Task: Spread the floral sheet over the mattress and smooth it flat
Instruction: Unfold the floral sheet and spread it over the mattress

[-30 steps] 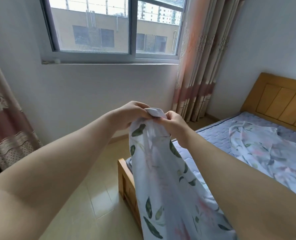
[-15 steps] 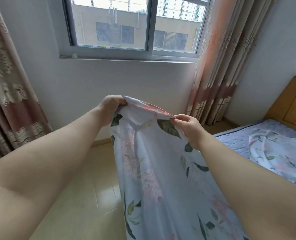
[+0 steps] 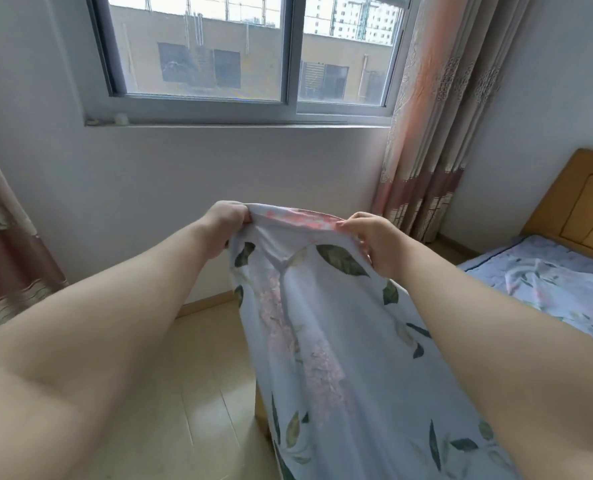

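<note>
The floral sheet (image 3: pixel 326 341), pale blue with green leaves and pink blossoms, hangs from both my hands in front of me. My left hand (image 3: pixel 224 225) pinches its top edge on the left, and my right hand (image 3: pixel 369 239) grips the same edge on the right, a short span of hem stretched between them. The cloth drapes down and to the right, out of the bottom of the view. More of the sheet lies crumpled on the quilted blue mattress (image 3: pixel 489 263) at the right. My right forearm hides much of the bed.
A wooden headboard (image 3: pixel 579 206) stands at the far right. Under the sheet a bit of the wooden bed frame (image 3: pixel 261 415) shows. A window (image 3: pixel 253 53) is ahead, with curtains at the right (image 3: pixel 437 116) and left (image 3: pixel 0 258). Pale tile floor (image 3: pixel 184 410) lies to my left.
My hands have moved apart along the sheet's top edge, opening the bunched corner into a stretched hem. The view has turned left, so less of the bed shows.
</note>
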`<action>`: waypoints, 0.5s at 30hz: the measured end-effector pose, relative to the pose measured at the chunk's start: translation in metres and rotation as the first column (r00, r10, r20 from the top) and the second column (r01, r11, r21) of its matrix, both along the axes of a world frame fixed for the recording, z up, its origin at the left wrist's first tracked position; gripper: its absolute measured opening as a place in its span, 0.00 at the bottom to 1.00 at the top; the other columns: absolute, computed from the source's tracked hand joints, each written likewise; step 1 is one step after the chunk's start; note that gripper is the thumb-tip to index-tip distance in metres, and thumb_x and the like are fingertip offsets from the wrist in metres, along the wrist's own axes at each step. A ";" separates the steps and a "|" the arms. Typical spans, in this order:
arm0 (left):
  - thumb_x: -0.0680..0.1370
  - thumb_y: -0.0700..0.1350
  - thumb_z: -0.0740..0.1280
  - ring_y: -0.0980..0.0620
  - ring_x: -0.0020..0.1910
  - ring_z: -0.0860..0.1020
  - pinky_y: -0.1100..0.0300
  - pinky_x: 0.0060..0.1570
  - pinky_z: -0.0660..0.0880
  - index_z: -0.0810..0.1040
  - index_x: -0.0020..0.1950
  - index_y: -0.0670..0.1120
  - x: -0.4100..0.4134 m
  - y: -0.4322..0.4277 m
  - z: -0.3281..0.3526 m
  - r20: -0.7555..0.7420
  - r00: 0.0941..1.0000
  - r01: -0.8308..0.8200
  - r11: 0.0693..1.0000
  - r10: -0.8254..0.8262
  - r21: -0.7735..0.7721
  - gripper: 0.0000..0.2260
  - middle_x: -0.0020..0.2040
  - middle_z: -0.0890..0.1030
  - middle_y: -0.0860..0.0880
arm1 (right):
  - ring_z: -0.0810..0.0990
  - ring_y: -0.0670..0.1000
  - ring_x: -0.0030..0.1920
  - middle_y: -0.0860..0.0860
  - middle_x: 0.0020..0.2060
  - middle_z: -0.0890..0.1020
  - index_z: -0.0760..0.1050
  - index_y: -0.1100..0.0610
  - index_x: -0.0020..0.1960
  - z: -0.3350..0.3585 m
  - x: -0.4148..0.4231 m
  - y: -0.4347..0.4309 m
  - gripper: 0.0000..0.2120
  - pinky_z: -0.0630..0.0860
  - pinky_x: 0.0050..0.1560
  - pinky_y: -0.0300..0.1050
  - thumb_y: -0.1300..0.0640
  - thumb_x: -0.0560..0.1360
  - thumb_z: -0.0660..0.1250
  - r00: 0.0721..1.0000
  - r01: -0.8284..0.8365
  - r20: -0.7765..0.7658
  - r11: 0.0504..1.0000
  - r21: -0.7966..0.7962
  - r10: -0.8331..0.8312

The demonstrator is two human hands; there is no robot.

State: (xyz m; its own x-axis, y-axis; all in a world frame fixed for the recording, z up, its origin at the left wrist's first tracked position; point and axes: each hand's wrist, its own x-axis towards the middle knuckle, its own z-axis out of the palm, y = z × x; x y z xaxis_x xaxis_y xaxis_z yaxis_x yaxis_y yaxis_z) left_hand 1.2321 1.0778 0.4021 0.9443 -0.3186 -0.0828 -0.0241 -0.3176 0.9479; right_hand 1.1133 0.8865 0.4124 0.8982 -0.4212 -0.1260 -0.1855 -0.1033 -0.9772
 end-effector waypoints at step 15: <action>0.77 0.37 0.66 0.60 0.29 0.77 0.70 0.30 0.74 0.77 0.41 0.49 0.116 -0.041 -0.033 -0.052 0.828 0.561 0.825 -0.559 0.068 0.08 0.33 0.76 0.53 | 0.71 0.44 0.30 0.48 0.29 0.72 0.74 0.52 0.36 -0.034 0.170 0.037 0.09 0.68 0.32 0.36 0.58 0.74 0.69 0.998 -0.059 0.000 0.899 -0.434 0.065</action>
